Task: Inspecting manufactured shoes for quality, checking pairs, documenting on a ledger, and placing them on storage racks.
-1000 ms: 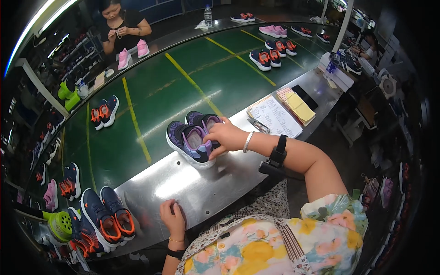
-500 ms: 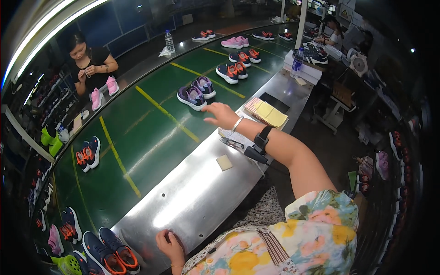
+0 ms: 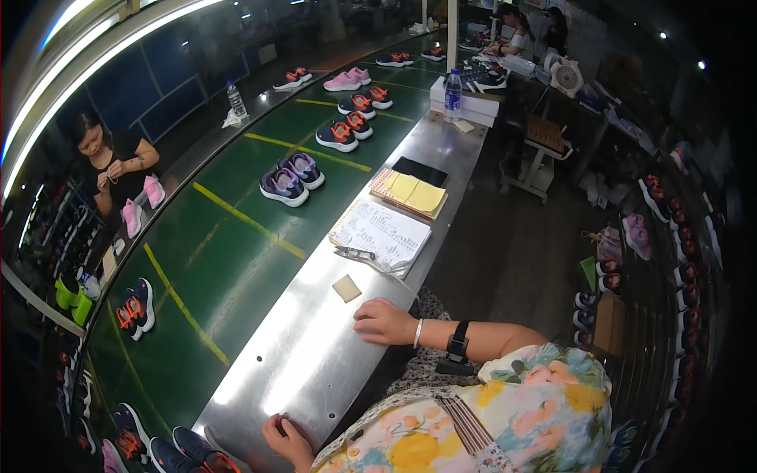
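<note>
My right hand (image 3: 385,322) rests on the metal ledge with its fingers stretched loosely and nothing in them. Nearest to it lies a small pale square pad (image 3: 346,288). Just beyond are a pair of thread snips (image 3: 355,253) and an open notebook (image 3: 382,235) with handwriting. My left hand (image 3: 288,440) lies at the near end of the ledge, thumb and fingers a little apart and holding nothing that I can see. Out on the green belt stands a pair of dark blue and purple sneakers (image 3: 290,181), apart from both hands.
The green conveyor belt (image 3: 244,260) with yellow lines carries several pairs of children's sneakers. A yellow notepad (image 3: 418,193), a black phone (image 3: 420,170) and a water bottle (image 3: 453,96) stand along the metal ledge (image 3: 276,359). Across the belt a co-worker (image 3: 118,162) handles something small. Shoe racks (image 3: 682,292) line the right.
My right hand has drawn back from beside the purple sneakers to the metal ledge. My left hand stays on the ledge. The whole view has turned rightward.
</note>
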`<move>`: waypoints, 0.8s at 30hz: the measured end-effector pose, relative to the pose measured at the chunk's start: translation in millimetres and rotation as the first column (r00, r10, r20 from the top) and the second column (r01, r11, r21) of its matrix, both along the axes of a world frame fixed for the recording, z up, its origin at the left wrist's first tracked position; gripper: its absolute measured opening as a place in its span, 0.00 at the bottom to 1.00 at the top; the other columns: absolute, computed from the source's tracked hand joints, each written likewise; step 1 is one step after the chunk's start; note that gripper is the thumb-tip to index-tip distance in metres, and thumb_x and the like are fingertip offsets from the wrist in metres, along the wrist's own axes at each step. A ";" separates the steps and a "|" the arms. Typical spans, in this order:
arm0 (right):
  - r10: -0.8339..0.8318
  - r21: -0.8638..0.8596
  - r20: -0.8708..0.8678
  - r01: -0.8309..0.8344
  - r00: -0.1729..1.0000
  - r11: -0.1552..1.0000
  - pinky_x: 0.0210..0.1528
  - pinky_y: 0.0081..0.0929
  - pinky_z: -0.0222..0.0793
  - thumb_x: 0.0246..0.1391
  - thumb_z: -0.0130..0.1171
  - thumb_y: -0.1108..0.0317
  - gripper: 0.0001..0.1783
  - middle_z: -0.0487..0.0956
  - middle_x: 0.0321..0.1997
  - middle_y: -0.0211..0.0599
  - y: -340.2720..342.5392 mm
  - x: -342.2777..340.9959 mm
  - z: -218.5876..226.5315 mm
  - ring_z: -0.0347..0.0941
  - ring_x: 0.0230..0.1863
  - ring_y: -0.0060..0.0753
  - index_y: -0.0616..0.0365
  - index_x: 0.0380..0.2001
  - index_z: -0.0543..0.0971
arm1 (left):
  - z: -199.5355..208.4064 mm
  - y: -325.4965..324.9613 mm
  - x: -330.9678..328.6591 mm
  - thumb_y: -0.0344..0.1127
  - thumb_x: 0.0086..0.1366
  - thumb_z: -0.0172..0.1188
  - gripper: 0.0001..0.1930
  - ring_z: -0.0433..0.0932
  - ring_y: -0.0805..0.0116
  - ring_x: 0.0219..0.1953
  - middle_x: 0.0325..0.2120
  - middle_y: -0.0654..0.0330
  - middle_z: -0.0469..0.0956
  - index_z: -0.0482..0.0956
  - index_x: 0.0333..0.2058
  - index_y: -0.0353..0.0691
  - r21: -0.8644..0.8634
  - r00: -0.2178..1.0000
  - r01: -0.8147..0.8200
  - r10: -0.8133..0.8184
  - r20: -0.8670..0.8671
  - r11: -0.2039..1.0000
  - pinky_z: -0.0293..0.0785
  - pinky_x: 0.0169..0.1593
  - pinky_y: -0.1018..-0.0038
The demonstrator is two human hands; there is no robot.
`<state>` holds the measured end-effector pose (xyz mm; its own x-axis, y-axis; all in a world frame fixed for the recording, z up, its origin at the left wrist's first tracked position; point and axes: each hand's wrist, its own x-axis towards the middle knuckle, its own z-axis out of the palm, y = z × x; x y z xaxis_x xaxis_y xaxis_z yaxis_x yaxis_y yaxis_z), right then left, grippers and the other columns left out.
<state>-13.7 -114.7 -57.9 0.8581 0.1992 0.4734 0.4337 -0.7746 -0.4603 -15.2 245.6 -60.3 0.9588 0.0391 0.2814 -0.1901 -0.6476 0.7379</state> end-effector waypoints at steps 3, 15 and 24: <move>-0.134 0.060 0.047 0.131 0.990 0.990 0.52 0.36 0.60 0.43 0.62 0.63 0.13 0.72 0.41 0.33 4.6 -4.1 1.0 0.66 0.47 0.38 0.51 0.34 0.76 | 9.5 -7.1 1.4 0.24 0.55 0.51 0.07 0.71 0.59 0.36 0.33 0.52 0.70 0.72 0.33 0.30 0.021 0.999 0.022 -0.021 -0.045 1.000 0.67 0.42 0.69; -0.434 0.326 -0.095 0.440 0.896 0.837 0.51 0.35 0.60 0.40 0.64 0.68 0.19 0.68 0.43 0.41 7.1 7.9 -4.6 0.64 0.47 0.44 0.56 0.39 0.73 | 8.2 -3.3 2.6 0.25 0.56 0.52 0.07 0.71 0.63 0.35 0.33 0.55 0.71 0.73 0.35 0.32 0.030 0.999 0.015 -0.016 0.030 0.999 0.68 0.40 0.72; -0.501 0.073 -0.157 0.516 0.851 0.854 0.54 0.38 0.57 0.38 0.66 0.62 0.31 0.61 0.52 0.49 9.7 38.1 17.0 0.59 0.52 0.50 0.56 0.48 0.67 | 13.6 -9.4 4.2 0.26 0.55 0.52 0.07 0.71 0.56 0.36 0.32 0.52 0.72 0.73 0.33 0.33 -0.009 0.999 -0.019 0.020 0.026 1.000 0.67 0.42 0.68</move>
<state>24.4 -105.0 -40.9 0.8792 -0.3275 0.3459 -0.0753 -0.8126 -0.5780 -11.0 236.3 -46.7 0.9502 0.0603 0.3058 -0.1968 -0.6447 0.7386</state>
